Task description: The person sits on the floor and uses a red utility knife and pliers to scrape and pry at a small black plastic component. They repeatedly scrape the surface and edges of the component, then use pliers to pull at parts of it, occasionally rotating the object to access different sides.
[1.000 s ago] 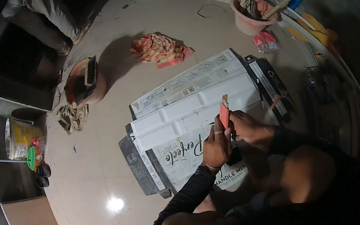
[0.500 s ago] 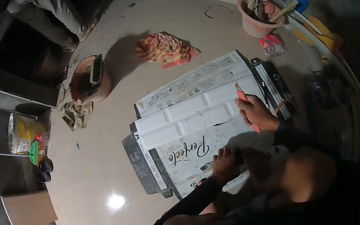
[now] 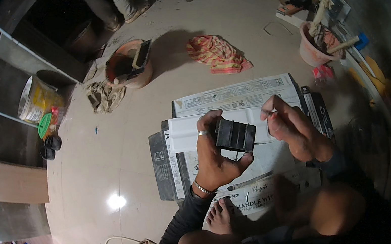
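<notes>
Item, nearest: my left hand, fingers wrapped round a black ribbed block, held above the stacked tile cartons. Beside it, my right hand pinches something thin; unclear what. Judged step: fitting it to the block, needing steady alignment

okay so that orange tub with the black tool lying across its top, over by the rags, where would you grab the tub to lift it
Probably by the rim of the orange tub, from above on its near-left side. The black tool lies across the right of the opening, so the left rim is bare. Its round, flaring wall offers no handle that shows.
</notes>
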Motion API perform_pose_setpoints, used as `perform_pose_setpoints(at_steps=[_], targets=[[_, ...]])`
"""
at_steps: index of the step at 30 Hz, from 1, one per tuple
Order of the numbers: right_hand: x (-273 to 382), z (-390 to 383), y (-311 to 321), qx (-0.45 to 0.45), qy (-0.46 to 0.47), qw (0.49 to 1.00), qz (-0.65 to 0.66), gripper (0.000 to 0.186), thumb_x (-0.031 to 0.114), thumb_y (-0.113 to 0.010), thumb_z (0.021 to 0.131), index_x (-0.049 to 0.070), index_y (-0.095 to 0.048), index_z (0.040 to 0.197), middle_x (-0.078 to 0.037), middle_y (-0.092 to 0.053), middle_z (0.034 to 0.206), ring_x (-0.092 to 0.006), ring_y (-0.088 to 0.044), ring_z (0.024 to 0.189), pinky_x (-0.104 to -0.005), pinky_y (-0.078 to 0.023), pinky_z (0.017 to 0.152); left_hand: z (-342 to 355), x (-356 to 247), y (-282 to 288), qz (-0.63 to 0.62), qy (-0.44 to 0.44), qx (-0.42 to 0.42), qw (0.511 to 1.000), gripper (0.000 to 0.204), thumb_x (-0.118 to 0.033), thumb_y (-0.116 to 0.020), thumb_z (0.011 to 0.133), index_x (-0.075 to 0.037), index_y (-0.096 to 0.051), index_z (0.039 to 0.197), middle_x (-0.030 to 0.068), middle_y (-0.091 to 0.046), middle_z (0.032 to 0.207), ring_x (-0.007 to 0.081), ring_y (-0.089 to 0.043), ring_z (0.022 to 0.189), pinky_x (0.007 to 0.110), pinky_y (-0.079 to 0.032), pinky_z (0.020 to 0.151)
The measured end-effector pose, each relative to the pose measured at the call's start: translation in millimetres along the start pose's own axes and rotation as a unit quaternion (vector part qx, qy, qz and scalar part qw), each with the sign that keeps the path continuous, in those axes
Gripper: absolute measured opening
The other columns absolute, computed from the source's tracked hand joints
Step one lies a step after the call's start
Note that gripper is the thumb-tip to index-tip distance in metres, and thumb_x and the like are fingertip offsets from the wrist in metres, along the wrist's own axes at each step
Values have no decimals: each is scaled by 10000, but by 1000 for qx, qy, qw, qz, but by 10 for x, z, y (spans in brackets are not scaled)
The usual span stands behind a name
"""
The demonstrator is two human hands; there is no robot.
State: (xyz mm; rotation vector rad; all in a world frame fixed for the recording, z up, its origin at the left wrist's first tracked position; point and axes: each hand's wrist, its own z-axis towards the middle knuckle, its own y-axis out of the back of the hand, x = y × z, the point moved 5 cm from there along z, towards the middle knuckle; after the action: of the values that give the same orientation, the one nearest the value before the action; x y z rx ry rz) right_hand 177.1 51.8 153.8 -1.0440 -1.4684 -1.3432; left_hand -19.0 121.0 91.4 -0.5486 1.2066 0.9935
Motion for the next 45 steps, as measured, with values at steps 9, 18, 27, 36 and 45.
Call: perform_pose_setpoints(at_steps=[9,18,27,36,45], targets=[[393,12,-358,6,195,919,-342,331,365,-686,1054,38,-648,1028,-171,-732,850,-366,-723,719,-446,-555,626,-124,-362,419,161,-104,-116,975,769,-113,-940,582,-39,-536,1231,87,-597,1071,209,-634,991,371,-549,864],[430,-5,-441,12,163,910,-382,375,402,-705,1027,34,-641,989,-154,-667,856,-385,-674,752,-455,-529,680,-165,-508,486,193,-169,-135,957,761,-108,-949,564,-36,-574,1223,172,-597,1118,347,-630,1005,442,-542,872],[197,-71,-437,-15,217,892,-395,447,492,-683,1032,49,-641,985,-138,-659,825,-348,-688,710,-443,-544,645,-158,-488,532,167,-192,-126,959,738,-138,-956,553,-48,-594,1190,161,-639,1080,333,-649,983,430,-545,860],[374,298,406,-249,6,916,-315,446,431,-517,1136,20,-656,1036,-219,-695,816,-422,-708,763,-483,-520,673,-225,-406,501,102,-121,-58,986,770,-179,-995,561,-31,-570,1185,110,-604,1114,221,-632,1008,381,-549,890],[173,34,-326,4,217,897,-386,402,458,-684,1047,76,-668,922,-120,-703,755,-318,-703,664,-427,-534,585,-128,-294,420,154,-104,-110,976,768,-89,-968,571,-41,-533,1203,76,-578,1073,186,-618,959,345,-538,852]])
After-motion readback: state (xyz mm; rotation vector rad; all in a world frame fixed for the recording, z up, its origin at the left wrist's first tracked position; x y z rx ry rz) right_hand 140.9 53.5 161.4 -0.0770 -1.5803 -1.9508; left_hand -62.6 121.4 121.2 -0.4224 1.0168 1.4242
